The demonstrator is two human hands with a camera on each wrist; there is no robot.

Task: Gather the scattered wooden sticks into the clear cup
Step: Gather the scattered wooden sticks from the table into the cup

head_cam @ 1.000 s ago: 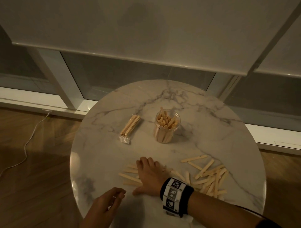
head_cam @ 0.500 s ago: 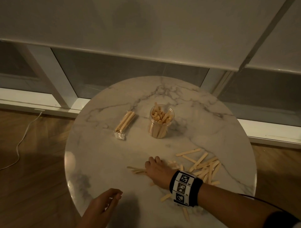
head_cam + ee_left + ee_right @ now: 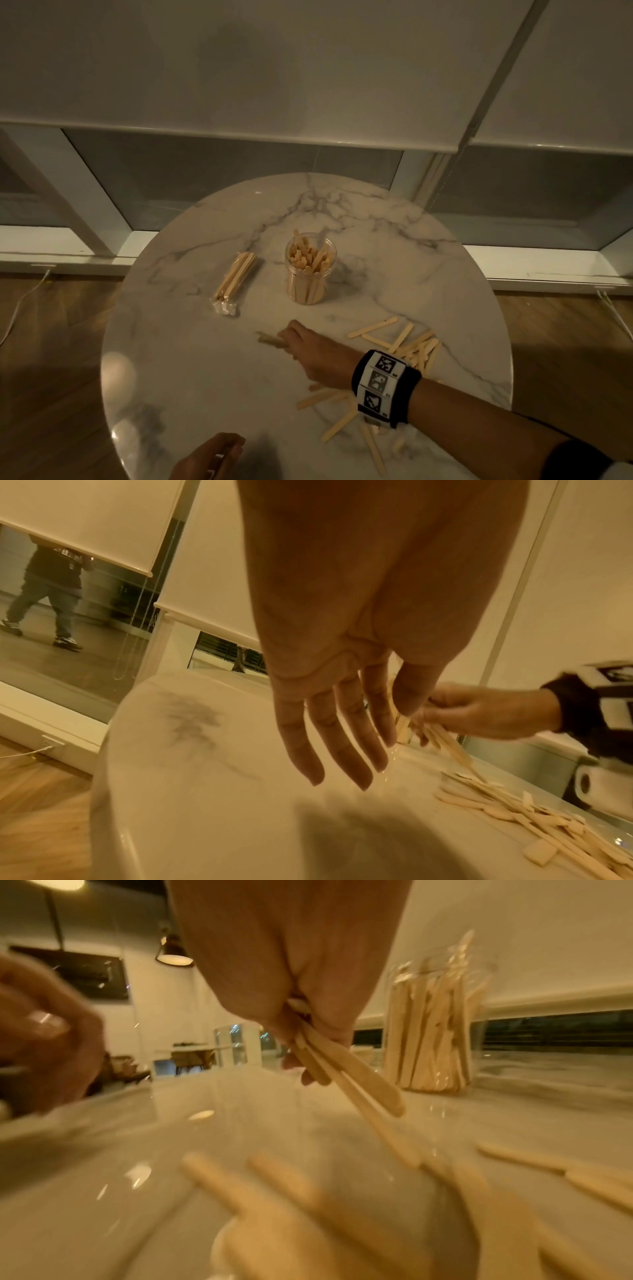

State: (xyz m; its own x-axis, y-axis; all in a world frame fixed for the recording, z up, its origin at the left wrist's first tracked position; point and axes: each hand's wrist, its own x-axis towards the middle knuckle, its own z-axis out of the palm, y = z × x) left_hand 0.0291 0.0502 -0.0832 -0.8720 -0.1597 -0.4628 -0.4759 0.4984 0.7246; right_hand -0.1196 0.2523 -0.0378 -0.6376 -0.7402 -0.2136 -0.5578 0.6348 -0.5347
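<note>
The clear cup (image 3: 311,270) (image 3: 435,1031) stands upright mid-table, packed with wooden sticks. My right hand (image 3: 301,346) (image 3: 308,1042) hovers just in front of it, fingers curled round a few sticks (image 3: 270,340) (image 3: 359,1088) that poke out to the left. Loose sticks (image 3: 407,342) (image 3: 514,810) lie scattered to its right, and more sticks (image 3: 329,399) lie under my forearm. My left hand (image 3: 212,455) (image 3: 342,737) hangs over the table's near edge, fingers straight and holding nothing.
A wrapped bundle of sticks (image 3: 236,279) lies left of the cup. The round marble table (image 3: 205,377) has bare surface at its near left. Window frames and lowered blinds stand behind it. A cable (image 3: 13,315) trails on the wooden floor.
My right hand went from lying flat on the near sticks to gripping a few, and has lifted them toward the cup. The left hand stayed by the near edge.
</note>
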